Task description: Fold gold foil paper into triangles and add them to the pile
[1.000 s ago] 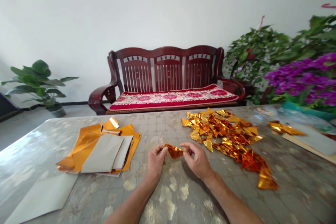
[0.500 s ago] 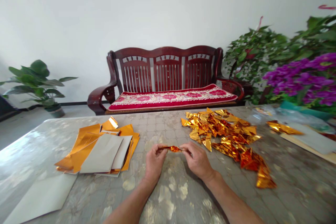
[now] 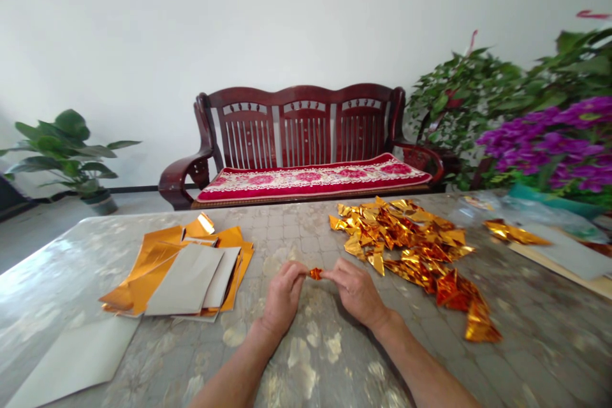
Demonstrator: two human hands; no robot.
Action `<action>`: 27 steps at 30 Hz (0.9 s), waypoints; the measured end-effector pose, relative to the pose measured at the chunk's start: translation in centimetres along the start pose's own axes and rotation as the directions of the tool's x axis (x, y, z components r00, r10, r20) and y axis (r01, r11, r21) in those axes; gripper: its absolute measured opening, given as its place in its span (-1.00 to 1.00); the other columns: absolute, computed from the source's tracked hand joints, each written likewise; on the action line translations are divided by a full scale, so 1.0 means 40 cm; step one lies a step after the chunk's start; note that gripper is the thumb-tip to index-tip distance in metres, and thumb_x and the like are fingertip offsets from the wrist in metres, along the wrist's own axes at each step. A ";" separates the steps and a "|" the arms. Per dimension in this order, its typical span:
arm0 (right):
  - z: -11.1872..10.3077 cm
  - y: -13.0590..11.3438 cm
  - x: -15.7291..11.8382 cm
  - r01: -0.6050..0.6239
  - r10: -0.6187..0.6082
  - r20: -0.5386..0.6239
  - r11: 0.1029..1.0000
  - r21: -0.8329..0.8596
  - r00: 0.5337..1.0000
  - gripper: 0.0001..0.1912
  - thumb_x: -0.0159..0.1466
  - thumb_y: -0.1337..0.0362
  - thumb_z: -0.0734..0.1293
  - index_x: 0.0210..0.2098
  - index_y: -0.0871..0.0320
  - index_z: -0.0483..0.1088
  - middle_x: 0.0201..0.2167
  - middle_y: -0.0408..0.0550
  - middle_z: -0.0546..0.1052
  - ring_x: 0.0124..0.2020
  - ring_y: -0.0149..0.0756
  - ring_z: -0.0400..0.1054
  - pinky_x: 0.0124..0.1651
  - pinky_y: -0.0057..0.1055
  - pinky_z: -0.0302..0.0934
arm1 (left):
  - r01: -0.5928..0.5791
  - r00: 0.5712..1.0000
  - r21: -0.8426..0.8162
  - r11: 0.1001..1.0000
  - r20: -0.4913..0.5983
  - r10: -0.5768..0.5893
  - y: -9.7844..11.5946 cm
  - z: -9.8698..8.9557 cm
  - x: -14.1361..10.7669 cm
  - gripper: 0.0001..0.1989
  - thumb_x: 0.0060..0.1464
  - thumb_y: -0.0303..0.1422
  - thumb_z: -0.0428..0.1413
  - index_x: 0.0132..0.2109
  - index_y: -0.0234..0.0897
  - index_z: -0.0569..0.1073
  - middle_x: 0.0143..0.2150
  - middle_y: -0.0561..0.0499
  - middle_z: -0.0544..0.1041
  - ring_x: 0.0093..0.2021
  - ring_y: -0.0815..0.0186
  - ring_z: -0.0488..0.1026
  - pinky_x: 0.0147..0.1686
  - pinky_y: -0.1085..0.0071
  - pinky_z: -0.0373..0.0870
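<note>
A small crumpled piece of orange-gold foil paper point(image 3: 315, 274) is held just above the middle of the patterned table point(image 3: 306, 357). My left hand point(image 3: 284, 293) pinches its left end, and my right hand point(image 3: 356, 290) pinches its right end. To the left lies a loose stack of orange and grey-backed sheets point(image 3: 186, 277). A heap of folded gold foil pieces point(image 3: 401, 236) spreads over the table on the right, trailing toward the near right.
A single grey sheet point(image 3: 76, 360) lies at the near left. Boards and a gold piece point(image 3: 516, 233) sit at the right, near clear plastic and purple flowers point(image 3: 549, 143). Behind the table stands a dark red wooden bench point(image 3: 306, 134).
Both hands have shifted their fingers on the foil. Less of the piece shows between them now, and its visible part looks shorter.
</note>
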State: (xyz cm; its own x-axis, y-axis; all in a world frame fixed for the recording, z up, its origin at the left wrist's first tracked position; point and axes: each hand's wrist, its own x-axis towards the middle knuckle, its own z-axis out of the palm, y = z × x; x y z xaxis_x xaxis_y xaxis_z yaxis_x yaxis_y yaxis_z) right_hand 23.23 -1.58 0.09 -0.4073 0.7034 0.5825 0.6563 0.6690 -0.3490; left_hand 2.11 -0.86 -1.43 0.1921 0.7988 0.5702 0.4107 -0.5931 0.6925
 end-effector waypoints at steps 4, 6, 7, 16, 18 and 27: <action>-0.002 -0.003 0.002 -0.026 0.026 0.027 1.000 -0.014 0.999 -0.56 0.31 0.54 0.16 -0.05 0.00 0.53 -0.40 -0.10 0.38 -0.34 -0.34 0.32 -0.29 -0.47 0.17 | -0.004 0.999 -0.002 1.000 0.040 0.004 -0.006 0.000 -0.001 -0.78 0.28 -0.41 -0.03 -0.20 -0.20 0.53 -0.24 -0.03 0.50 -0.19 0.31 0.46 -0.15 0.40 0.41; -0.003 -0.004 0.002 -0.032 0.032 0.032 0.999 -0.018 0.999 -0.55 0.29 0.55 0.16 -0.06 0.02 0.53 -0.40 -0.10 0.38 -0.34 -0.34 0.32 -0.28 -0.47 0.18 | 0.010 0.999 0.002 1.000 0.039 -0.010 -0.009 0.001 -0.001 -0.79 0.27 -0.40 -0.01 -0.19 -0.19 0.54 -0.23 -0.04 0.51 -0.19 0.30 0.47 -0.15 0.40 0.42; -0.003 -0.005 0.002 -0.031 0.032 0.035 0.999 -0.019 0.999 -0.55 0.29 0.56 0.16 -0.07 0.03 0.53 -0.40 -0.10 0.39 -0.34 -0.34 0.32 -0.28 -0.47 0.19 | 0.017 0.999 0.004 1.000 0.035 -0.017 -0.010 0.002 -0.001 -0.79 0.26 -0.41 0.00 -0.20 -0.19 0.55 -0.23 -0.04 0.52 -0.19 0.30 0.48 -0.16 0.40 0.42; -0.001 0.003 0.003 -0.012 0.012 0.059 1.000 0.008 0.998 -0.62 0.30 0.56 0.17 -0.16 0.06 0.53 -0.34 -0.09 0.45 -0.27 -0.33 0.36 -0.21 -0.46 0.23 | 0.067 0.998 0.012 0.998 0.015 -0.067 -0.019 0.005 0.001 -0.82 0.18 -0.46 0.04 -0.28 -0.21 0.54 -0.25 0.00 0.58 -0.20 0.31 0.52 -0.13 0.39 0.44; -0.001 0.006 0.002 -0.016 0.014 0.055 1.000 0.021 0.998 -0.64 0.30 0.55 0.18 -0.18 0.08 0.52 -0.33 -0.09 0.47 -0.26 -0.33 0.37 -0.19 -0.46 0.24 | 0.076 0.997 0.029 0.997 0.015 -0.076 -0.021 0.006 0.001 -0.82 0.17 -0.48 0.04 -0.28 -0.21 0.54 -0.25 0.00 0.59 -0.20 0.30 0.52 -0.13 0.38 0.44; -0.005 0.016 0.003 -0.019 0.020 0.060 1.000 -0.017 0.998 -0.68 0.32 0.52 0.18 -0.23 0.09 0.51 -0.33 -0.09 0.47 -0.27 -0.33 0.38 -0.20 -0.45 0.23 | 0.060 0.997 0.088 0.994 0.041 -0.064 -0.001 0.008 0.005 -0.78 0.10 -0.56 0.00 -0.30 -0.22 0.51 -0.22 -0.03 0.59 -0.18 0.30 0.52 -0.14 0.38 0.43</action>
State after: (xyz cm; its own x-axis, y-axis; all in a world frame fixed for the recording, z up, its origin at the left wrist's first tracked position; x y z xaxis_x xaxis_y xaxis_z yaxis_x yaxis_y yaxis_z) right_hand 23.75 -1.11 0.07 -0.4315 0.7296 0.5306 0.6747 0.6514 -0.3470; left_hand 2.44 -0.64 -1.47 0.2019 0.8386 0.5059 0.4980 -0.5327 0.6842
